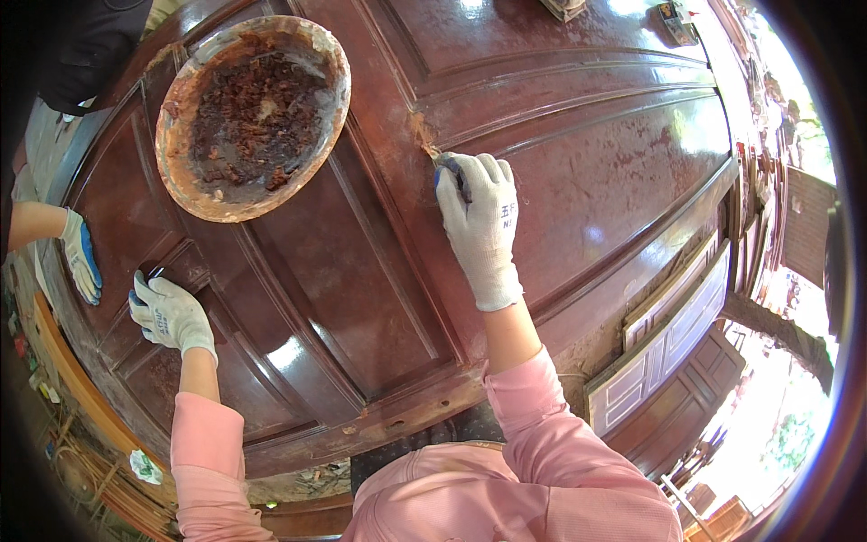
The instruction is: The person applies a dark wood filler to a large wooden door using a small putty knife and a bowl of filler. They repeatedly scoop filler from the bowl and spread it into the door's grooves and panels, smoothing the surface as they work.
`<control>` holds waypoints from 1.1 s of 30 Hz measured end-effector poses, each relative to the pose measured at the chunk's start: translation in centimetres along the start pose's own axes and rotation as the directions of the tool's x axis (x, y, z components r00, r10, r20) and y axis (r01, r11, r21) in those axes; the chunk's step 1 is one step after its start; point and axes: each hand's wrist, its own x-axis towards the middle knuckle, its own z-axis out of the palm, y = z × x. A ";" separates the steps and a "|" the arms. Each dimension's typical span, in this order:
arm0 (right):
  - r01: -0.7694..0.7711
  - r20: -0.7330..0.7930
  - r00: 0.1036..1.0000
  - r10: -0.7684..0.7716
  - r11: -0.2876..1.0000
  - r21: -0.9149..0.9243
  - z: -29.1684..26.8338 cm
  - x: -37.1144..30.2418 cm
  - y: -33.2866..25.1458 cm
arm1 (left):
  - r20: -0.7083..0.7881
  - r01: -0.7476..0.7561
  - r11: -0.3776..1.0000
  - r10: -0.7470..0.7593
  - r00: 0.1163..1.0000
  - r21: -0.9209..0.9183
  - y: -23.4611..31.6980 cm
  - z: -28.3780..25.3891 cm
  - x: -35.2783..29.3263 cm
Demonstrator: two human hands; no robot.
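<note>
A large dark red-brown panelled wooden door [578,172] lies flat before me. My right hand [480,212], in a white knitted glove, is closed round a small dark object [463,188] whose kind I cannot make out. Its fingertips are at a pale, scuffed patch [423,131] on a door rail. My left hand [170,314], gloved in white with blue on the fingers, rests on a panel at the left with fingers curled. A small shiny edge [156,271] shows at its fingertips; what it belongs to is hidden.
A wide, crusted bowl [167,149] of dark brown flakes stands on the door. A co-worker's gloved hand [81,256] rests at the left edge. A small box [677,24] sits at the far right. More door panels [664,339] lean at the right.
</note>
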 end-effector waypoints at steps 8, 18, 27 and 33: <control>-0.283 -0.002 0.954 0.300 0.901 0.328 -2.0 0.4 1.2 | 0.002 0.011 1.000 -0.011 1.000 0.002 -0.1 -0.1 0.1; 0.024 -0.044 0.999 -0.027 0.998 -0.063 -0.3 0.6 0.3 | 0.011 0.005 1.000 -0.004 1.000 -0.015 0.3 -0.5 -0.1; -0.079 -0.045 0.995 0.086 0.988 0.133 -1.5 1.6 0.8 | 0.012 0.007 1.000 -0.007 1.000 -0.002 0.2 -0.5 0.0; 0.055 -0.082 0.995 -0.055 0.998 -0.012 -0.2 0.7 0.8 | 0.028 0.017 1.000 -0.017 0.999 -0.011 0.4 -0.7 0.0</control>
